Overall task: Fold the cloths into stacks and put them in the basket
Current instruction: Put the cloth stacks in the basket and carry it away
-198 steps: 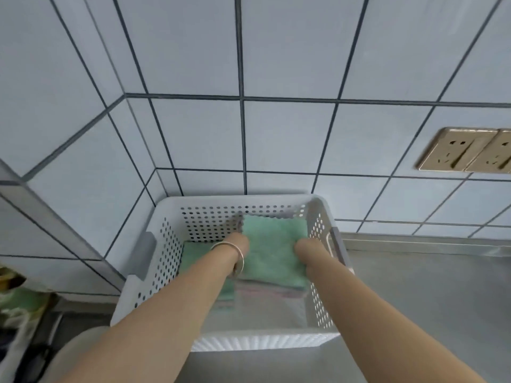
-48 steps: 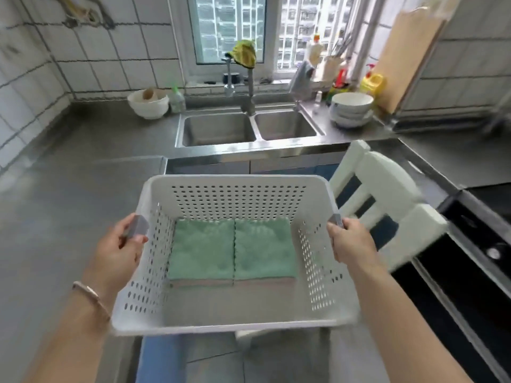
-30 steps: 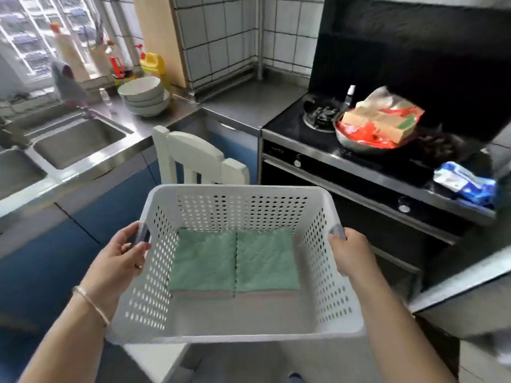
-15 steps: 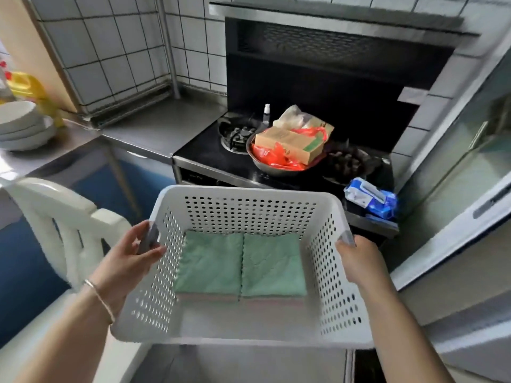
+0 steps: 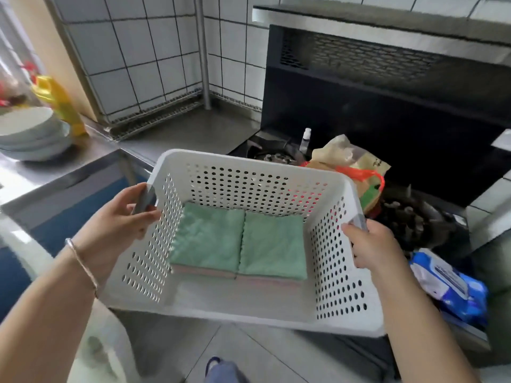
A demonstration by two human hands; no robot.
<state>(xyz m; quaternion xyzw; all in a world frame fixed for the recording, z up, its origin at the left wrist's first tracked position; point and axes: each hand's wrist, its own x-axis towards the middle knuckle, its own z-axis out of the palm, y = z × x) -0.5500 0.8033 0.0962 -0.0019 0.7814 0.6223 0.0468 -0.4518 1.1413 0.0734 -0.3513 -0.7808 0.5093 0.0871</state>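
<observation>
A white perforated plastic basket [image 5: 246, 305] is held in the air in front of me, tilted slightly down to the right. Two stacks of folded cloths lie side by side on its floor, each topped with a green cloth: the left stack [image 5: 208, 239] and the right stack [image 5: 272, 247], with pink layers showing underneath. My left hand [image 5: 121, 219] grips the grey handle on the basket's left side. My right hand [image 5: 370, 244] grips the handle on the right side.
A black stove [image 5: 345, 172] with a pan of bagged goods [image 5: 351, 164] lies beyond the basket. A blue wipes pack [image 5: 450, 288] sits at right. Stacked bowls [image 5: 30, 134] stand on the steel counter [image 5: 177, 131] at left. A white chair [image 5: 105, 352] is below left.
I lifted the basket off the corner counter and carried it while turning right, past the sink and chair; the stove now lies right behind it. Both hands keep the handles.
</observation>
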